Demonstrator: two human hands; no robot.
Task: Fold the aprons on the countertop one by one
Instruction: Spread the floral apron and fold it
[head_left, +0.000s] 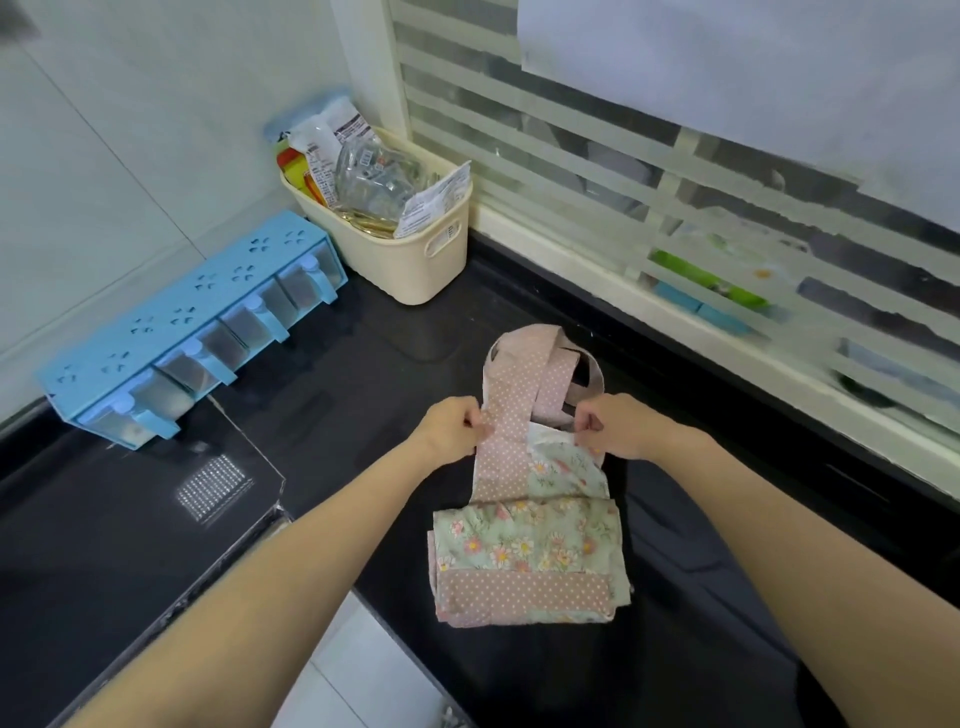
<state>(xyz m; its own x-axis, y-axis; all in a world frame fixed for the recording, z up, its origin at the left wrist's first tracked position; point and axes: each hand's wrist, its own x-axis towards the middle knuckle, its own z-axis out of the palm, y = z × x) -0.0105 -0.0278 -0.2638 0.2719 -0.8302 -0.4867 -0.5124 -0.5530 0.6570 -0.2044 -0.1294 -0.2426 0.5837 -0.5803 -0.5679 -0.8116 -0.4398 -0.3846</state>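
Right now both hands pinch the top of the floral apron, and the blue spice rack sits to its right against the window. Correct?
Not quite. The head view shows the blue plastic spice rack left of the floral apron, against the tiled wall. Left hand and right hand do pinch its top.

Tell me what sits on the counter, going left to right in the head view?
Blue spice rack → cream basket stuffed with packets → floral apron, which the left hand and right hand pinch at its top corners.
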